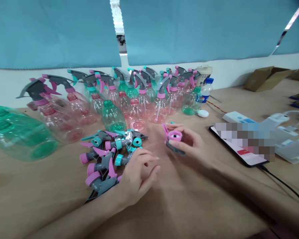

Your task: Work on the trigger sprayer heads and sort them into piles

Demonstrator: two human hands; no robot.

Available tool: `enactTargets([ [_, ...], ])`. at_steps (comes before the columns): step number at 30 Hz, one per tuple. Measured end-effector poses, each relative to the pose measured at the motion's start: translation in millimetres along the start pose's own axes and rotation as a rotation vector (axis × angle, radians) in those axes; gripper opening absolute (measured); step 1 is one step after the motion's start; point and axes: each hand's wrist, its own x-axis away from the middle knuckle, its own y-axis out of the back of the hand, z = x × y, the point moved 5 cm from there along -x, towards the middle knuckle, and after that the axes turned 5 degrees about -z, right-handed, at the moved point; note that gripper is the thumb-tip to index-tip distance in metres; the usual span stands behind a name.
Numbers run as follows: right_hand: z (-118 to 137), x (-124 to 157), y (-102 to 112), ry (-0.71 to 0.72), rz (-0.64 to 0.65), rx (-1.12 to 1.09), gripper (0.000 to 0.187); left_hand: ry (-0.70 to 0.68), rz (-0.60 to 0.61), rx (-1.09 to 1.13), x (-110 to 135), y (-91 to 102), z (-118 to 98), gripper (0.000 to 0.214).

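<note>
Right hand [191,144]: pinched around a spray head, thumb at the near side, fingers behind.
Pink-collared spray head [178,136]: held in right hand, collar mouth facing up. Could slip or twist, given a fingertip grip on smooth-looking plastic. Grey body, round pink collar, thin pink trigger.
Left hand [139,176]: loosely spread, half curled, nothing visibly held.
Pile of spray heads [103,162]: left of left hand and just beyond, partly hidden by it. Could snag or spill sideways, with triggers hooked across one another. Moulded grey plastic, pink and teal ring collars, angular levers.
Phone [239,146]: right of right hand, lying flat. Could be dragged if a forearm caught the black cable [284,179]. Slim, glassy, dark-edged.
Headless bottles [113,116]: beyond both hands, necks bare. Could topple from a knuckle knock, seemingly light and thin-walled. See-through pink and green, rounded bellies, threaded necks.
Fitted bottles [161,108]: farther beyond the hands, crowded close. One bump perhaps passed along the row. Glossy, bulbous, grey heads on top.
White cap [203,113]: beyond right hand, near the fitted bottles. Small, smooth, disc-like.
Blue cloth [64,33]: farthest beyond both hands, hanging. Matt, hemmed.
</note>
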Motion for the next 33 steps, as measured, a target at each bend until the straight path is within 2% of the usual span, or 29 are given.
enactTargets([
  [2,4.5,-6.9,18.0,-0.052,-0.061,-0.003,0.020,0.023,0.013,0.008,0.7,-1.0,1.5,0.023],
  [6,12.1,-14.5,71.0,-0.104,-0.181,0.187,0.032,0.069,0.025,0.015,1.1,-2.9,3.8,0.022],
  [9,13.6,-16.1,107.1,-0.052,-0.242,0.386,0.034,0.087,0.025,-0.006,0.7,-3.6,5.7,0.023],
  [11,10.1,-15.1,118.1,0.021,-0.257,0.511,0.034,0.102,0.029,-0.013,0.5,-3.9,7.4,0.025],
  [13,-0.6,-11.7,113.8,0.078,-0.191,0.643,0.033,0.118,0.036,-0.026,0.5,-4.1,8.9,0.026],
  [15,-18.8,-4.9,97.6,0.076,-0.029,0.787,0.035,0.126,0.041,-0.062,0.5,-3.8,9.7,0.025],
  [17,-37.0,5.0,79.3,0.040,0.144,0.843,0.053,0.127,0.047,-0.106,0.3,-3.7,9.9,0.022],
  [18,-42.5,9.6,72.6,0.037,0.184,0.862,0.060,0.129,0.054,-0.125,0.1,-3.9,10.0,0.021],
  [21,-48.5,17.5,63.1,0.040,0.225,0.891,0.060,0.126,0.095,-0.181,-1.4,-5.9,9.6,0.017],
  [28,-47.5,7.7,66.6,0.017,0.303,0.983,0.068,0.019,0.283,-0.278,-0.2,-16.6,-0.2,0.013],
  [33,-22.4,-12.0,60.1,0.020,0.412,1.069,0.066,-0.140,0.296,-0.303,9.0,-13.1,-17.0,0.014],
])
